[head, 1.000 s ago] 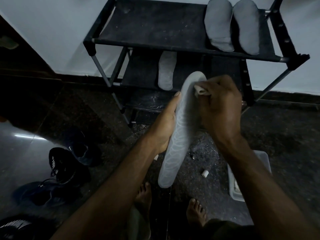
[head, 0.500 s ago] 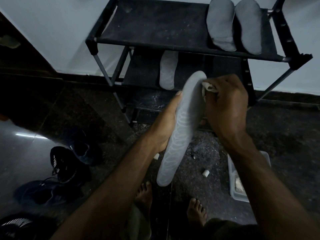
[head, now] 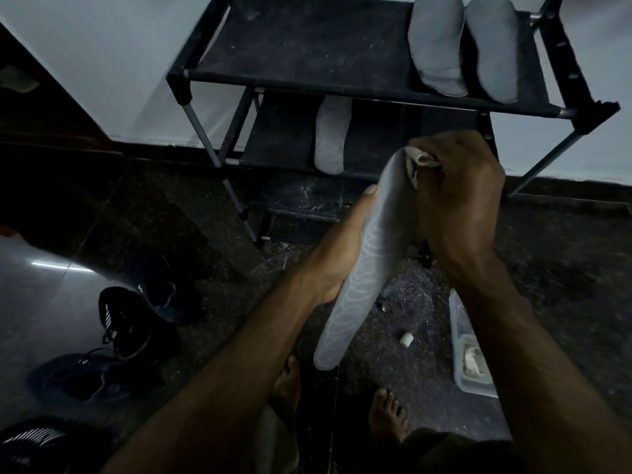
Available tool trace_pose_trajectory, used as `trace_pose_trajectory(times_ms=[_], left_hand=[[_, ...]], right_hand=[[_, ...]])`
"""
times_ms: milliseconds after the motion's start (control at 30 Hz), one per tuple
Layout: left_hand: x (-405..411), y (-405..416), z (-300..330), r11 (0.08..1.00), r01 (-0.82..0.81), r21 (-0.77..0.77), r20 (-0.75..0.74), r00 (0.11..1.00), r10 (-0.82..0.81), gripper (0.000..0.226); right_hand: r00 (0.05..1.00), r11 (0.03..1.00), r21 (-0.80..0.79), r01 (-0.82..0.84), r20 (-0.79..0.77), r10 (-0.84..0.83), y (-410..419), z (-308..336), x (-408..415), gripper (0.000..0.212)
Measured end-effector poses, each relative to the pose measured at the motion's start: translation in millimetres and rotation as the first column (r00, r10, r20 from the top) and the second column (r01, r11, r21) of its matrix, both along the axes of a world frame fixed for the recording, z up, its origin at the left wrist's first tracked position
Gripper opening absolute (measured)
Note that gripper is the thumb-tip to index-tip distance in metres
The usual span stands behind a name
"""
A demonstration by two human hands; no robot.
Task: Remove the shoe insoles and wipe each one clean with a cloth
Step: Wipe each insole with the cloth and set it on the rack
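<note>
Above the dark speckled floor (head: 564,268), in front of the black metal shoe rack (head: 307,73), the left hand (head: 337,258) holds a long grey patterned insole (head: 366,275) with its thumb along the edge. The right hand (head: 458,200) grips a small pale cloth (head: 417,162) with curled fingers, pressing it on the insole's upper end.

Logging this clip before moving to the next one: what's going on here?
A person is wiping a shoe insole. The left hand holds a long grey insole up on end, while the right hand presses a small cloth against its top end. Three other insoles lie on the black shoe rack behind: two on the top shelf, one below. Dark shoes sit on the floor to the left.
</note>
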State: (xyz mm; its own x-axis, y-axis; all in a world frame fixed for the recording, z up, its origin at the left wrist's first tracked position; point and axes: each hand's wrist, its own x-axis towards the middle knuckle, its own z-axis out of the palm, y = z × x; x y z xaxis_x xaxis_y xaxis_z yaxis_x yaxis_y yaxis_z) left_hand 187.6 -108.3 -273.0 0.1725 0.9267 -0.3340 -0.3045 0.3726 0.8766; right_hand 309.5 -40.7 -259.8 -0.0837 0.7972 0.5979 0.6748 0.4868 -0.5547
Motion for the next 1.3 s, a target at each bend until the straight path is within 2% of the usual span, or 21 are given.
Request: trace_pose_trajectory(times_ms=[100, 200, 267, 400, 500, 667, 833, 900, 1067, 1167, 1300], left_hand=[[0, 3, -2, 1.000, -0.027, 0.000, -0.057, 0.998, 0.027, 0.052], [-8, 6, -1, 0.996, -0.082, -0.018, 0.005, 0.997, 0.082, 0.050], [-12, 4, -1, 0.997, -0.068, -0.044, 0.057, 0.996, 0.070, 0.050], [-10, 3, 0, 0.995, -0.063, -0.083, 0.028, 0.997, 0.066, 0.051], [-6, 2, 2, 0.994, -0.046, -0.099, 0.043, 0.998, 0.051, 0.049], [-4, 4, 0, 0.997, -0.063, -0.054, 0.044, 0.997, 0.065, 0.050], [-11, 5, 0, 0.986, -0.138, -0.090, 0.190, 0.970, 0.153, 0.049], [-12, 5, 1, 0.987, -0.138, -0.083, 0.170, 0.974, 0.150, 0.050], [-6, 5, 2, 0.990, -0.132, -0.043, 0.132, 0.982, 0.136, 0.045], [-5, 5, 3, 0.987, -0.157, -0.033, 0.108, 0.981, 0.159, 0.050], [-9, 4, 3, 0.973, -0.223, -0.060, 0.112, 0.967, 0.229, 0.047]], right_hand=[[0.992, 0.992, 0.029, -0.119, 0.048, 0.118, -6, 3, -9, 0.018], [0.976, 0.979, 0.029, -0.203, 0.090, 0.200, -13, -1, -19, 0.017], [0.979, 0.983, 0.014, -0.182, 0.091, 0.180, -15, -2, -20, 0.019], [0.997, 0.999, -0.029, -0.035, 0.074, 0.037, -7, -3, -5, 0.019], [0.999, 0.999, -0.039, 0.007, 0.034, -0.006, -2, -5, -1, 0.019], [0.991, 0.994, 0.052, -0.097, 0.096, 0.091, -8, -3, -11, 0.018], [0.969, 0.970, 0.080, -0.231, 0.111, 0.222, -25, -6, -33, 0.017], [0.970, 0.973, 0.060, -0.222, 0.115, 0.214, -25, -5, -32, 0.015], [0.993, 0.997, -0.022, -0.069, 0.092, 0.070, -14, -5, -20, 0.019], [0.991, 0.991, -0.009, -0.132, 0.031, 0.132, -19, -4, -24, 0.018], [0.968, 0.968, -0.028, -0.248, 0.041, 0.249, -28, -3, -32, 0.015]])
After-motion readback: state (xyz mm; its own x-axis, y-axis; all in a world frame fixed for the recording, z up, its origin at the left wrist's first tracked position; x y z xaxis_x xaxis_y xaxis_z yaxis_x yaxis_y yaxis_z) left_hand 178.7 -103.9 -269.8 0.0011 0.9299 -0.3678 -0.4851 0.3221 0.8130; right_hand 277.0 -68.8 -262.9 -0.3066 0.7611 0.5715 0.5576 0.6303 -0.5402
